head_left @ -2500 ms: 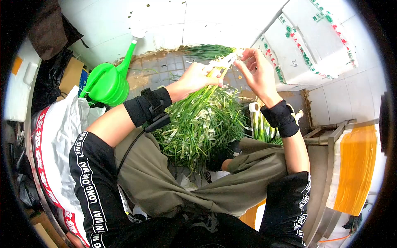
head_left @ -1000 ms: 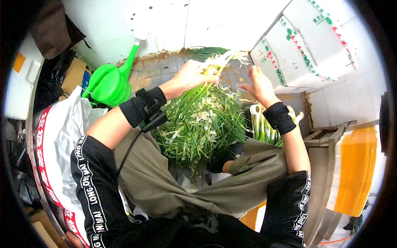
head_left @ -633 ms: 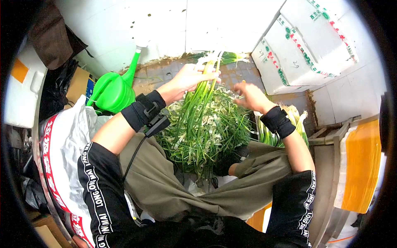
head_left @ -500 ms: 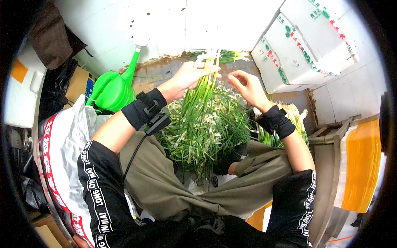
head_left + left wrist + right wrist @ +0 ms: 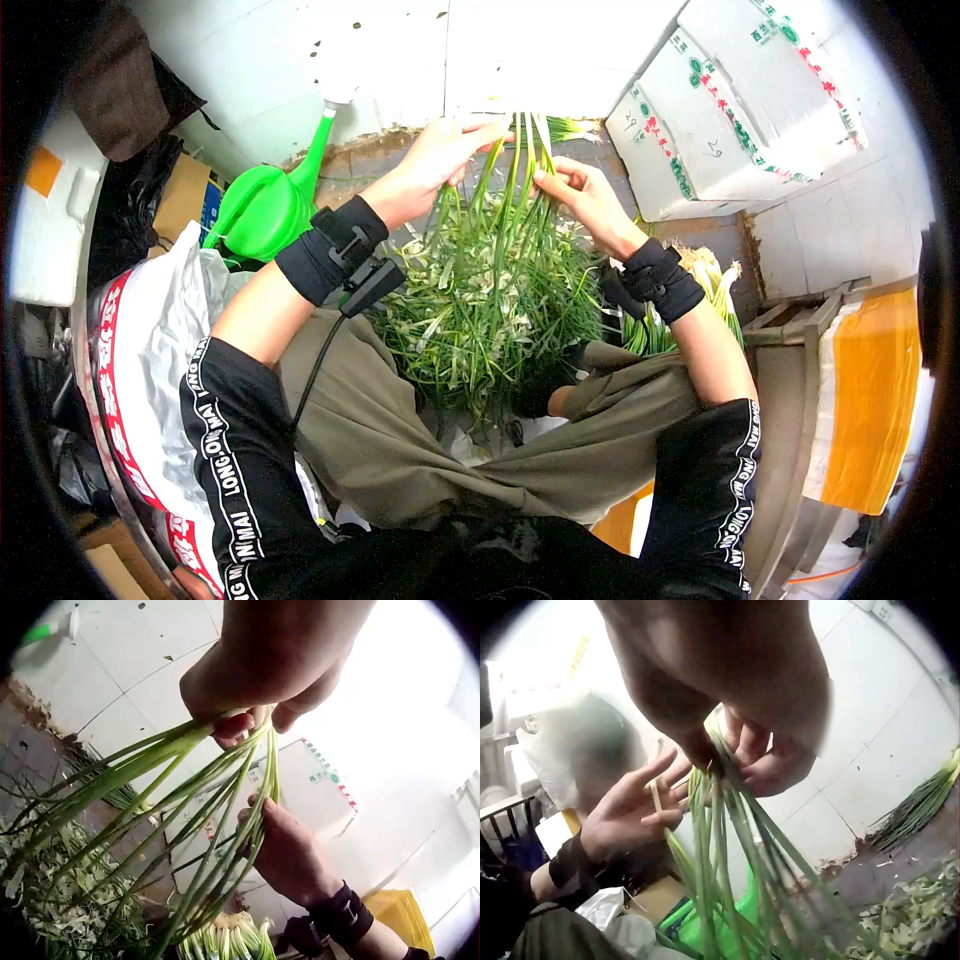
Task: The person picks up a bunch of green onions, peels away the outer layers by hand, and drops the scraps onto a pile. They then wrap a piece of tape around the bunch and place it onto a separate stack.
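The left hand (image 5: 430,165) grips a bunch of green onions (image 5: 505,190) near its white ends, and the long green leaves hang down and fan apart. From the right side, the right hand (image 5: 590,205) pinches some of the stalks between thumb and fingers. In the left wrist view the left hand (image 5: 277,667) is above the bunch and the right hand (image 5: 289,847) at the strands' right edge. Below both hands lies a large heap of loose green leaves and pale peelings (image 5: 490,310).
A green watering can (image 5: 265,212) stands at the left near a white plastic sack (image 5: 160,350). White foam boxes (image 5: 700,130) are stacked at the back right. Another onion bunch (image 5: 565,130) lies by the wall; more onions (image 5: 715,285) lie beside the right knee.
The right hand was apart from the bunch and has moved left onto its stalks. The left hand has risen slightly, and the leaves are spread wider.
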Demonstrator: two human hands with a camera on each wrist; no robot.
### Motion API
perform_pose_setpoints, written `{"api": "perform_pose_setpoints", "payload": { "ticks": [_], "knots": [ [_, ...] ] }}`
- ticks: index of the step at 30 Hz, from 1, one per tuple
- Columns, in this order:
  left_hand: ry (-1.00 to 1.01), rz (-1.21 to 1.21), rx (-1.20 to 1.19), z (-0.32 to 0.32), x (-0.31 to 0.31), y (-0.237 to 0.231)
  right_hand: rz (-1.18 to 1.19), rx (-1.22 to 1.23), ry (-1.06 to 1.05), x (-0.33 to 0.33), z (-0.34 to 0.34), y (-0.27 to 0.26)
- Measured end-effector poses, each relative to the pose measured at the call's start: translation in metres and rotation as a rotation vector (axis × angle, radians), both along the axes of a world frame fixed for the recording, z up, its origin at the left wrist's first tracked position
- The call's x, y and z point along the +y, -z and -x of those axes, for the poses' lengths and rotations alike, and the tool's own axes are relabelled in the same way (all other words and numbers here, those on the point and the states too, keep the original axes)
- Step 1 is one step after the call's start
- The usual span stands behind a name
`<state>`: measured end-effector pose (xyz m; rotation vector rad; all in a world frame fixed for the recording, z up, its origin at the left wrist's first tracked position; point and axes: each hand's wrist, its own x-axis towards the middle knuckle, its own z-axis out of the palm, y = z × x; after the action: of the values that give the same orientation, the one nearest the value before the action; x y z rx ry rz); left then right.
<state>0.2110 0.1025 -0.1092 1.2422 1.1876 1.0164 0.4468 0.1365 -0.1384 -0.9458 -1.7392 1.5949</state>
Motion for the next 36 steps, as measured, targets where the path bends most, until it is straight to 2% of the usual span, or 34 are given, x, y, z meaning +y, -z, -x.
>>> {"api": "perform_pose_setpoints", "payload": {
  "ticks": [3, 10, 12, 14, 16, 19, 20, 24, 26, 28, 30, 32, 36],
  "knots": [
    [0.062, 0.028, -0.032, 0.001, -0.001, 0.003, 0.042, -0.095, -0.074, 0.004, -0.007, -0.004],
    [0.154, 0.047, -0.068, 0.0, 0.005, 0.004, 0.108, -0.013, -0.065, -0.002, -0.006, -0.005],
    [0.158, 0.029, -0.084, -0.001, 0.007, 0.009, 0.066, -0.053, -0.058, 0.0, -0.004, 0.0],
    [0.165, 0.01, -0.1, -0.004, 0.007, 0.01, -0.031, 0.048, 0.0, -0.007, 0.001, 0.006],
    [0.145, 0.001, -0.067, -0.008, 0.003, 0.006, -0.018, 0.0, 0.008, -0.01, 0.005, 0.0],
    [0.171, -0.019, -0.067, -0.012, -0.005, -0.003, -0.308, -0.077, 0.046, -0.009, 0.006, 0.003],
    [0.174, -0.034, -0.054, -0.013, -0.005, -0.005, -0.309, -0.077, 0.047, -0.008, 0.005, 0.003],
    [0.161, -0.013, -0.117, -0.009, 0.001, 0.003, -0.459, -0.151, 0.142, -0.001, -0.007, 0.005],
    [0.088, -0.073, -0.183, -0.01, 0.004, 0.006, -0.373, -0.118, 0.155, 0.007, -0.019, 0.001],
    [0.114, -0.088, -0.171, -0.008, 0.004, 0.005, -0.195, -0.076, 0.193, 0.006, -0.034, -0.019],
    [0.087, -0.042, -0.195, -0.012, 0.003, 0.001, -0.234, 0.034, 0.217, 0.022, -0.061, -0.018],
    [0.107, -0.043, -0.195, -0.016, 0.003, 0.001, -0.157, 0.091, 0.426, 0.028, -0.09, -0.018],
    [0.148, -0.013, -0.112, -0.029, 0.006, 0.001, -0.263, 0.185, 0.586, 0.031, -0.145, -0.037]
  ]
}}
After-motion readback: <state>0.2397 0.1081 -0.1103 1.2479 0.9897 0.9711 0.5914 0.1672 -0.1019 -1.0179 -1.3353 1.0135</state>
